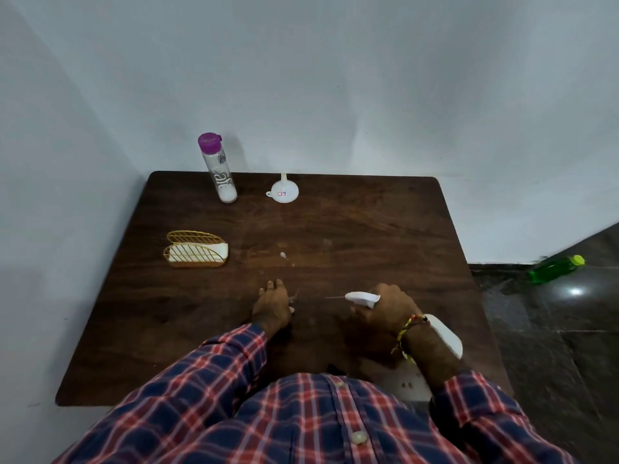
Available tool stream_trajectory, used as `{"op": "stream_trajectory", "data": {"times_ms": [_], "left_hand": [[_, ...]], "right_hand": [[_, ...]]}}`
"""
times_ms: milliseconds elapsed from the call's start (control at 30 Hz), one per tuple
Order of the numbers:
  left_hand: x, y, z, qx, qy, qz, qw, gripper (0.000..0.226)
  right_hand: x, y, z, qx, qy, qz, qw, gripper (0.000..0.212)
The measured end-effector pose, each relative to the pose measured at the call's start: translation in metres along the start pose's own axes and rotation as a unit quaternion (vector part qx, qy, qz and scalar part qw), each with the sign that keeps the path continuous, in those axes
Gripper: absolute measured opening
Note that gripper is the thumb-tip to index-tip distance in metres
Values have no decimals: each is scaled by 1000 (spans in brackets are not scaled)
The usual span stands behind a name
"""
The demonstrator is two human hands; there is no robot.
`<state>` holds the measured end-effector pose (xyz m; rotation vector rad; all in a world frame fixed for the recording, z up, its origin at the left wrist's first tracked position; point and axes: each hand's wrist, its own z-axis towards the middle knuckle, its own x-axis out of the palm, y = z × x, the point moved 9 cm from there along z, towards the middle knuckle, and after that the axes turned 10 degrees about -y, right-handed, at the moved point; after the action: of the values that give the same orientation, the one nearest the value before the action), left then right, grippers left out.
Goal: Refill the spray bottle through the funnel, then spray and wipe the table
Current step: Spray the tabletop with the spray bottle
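My right hand (385, 313) grips the white spray bottle (447, 336) near the table's front right. The bottle is tilted, and its white spray head (363, 298) points left. A thin pale line runs left from the nozzle. My left hand (273, 306) rests on the dark wooden table (368, 229) about a hand's width left of the nozzle and holds nothing that I can see. A white funnel (284, 190) lies mouth down at the back centre. Left of it stands a clear water bottle (219, 169) with a purple cap.
A gold wire napkin holder (196, 251) with white tissues stands at the left side. Small white drops (283, 255) mark the table's middle. A green bottle (556, 269) lies on the dark floor to the right. Walls close in behind and to the left.
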<state>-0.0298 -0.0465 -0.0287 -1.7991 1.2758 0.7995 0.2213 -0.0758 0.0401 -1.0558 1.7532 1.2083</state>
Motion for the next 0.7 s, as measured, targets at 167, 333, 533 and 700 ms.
{"op": "stream_trajectory", "data": {"times_ms": [167,333,533,700], "left_hand": [[-2,4,-2,-7,14,13,1000,87],[-12,-1,1,-8,17,27,999,92],[-21,-11,4,-18,-14,31,999,91],[-30,-12,9,-44,-29,5,999,91]], "right_hand": [[-28,-23,-4,113,-155,58,980,40],[-32,-34,-2,165,-151,64,973,51],[-2,-35,-10,112,8,-36,993,59],[-12,-35,-12,142,-63,27,988,55]]}}
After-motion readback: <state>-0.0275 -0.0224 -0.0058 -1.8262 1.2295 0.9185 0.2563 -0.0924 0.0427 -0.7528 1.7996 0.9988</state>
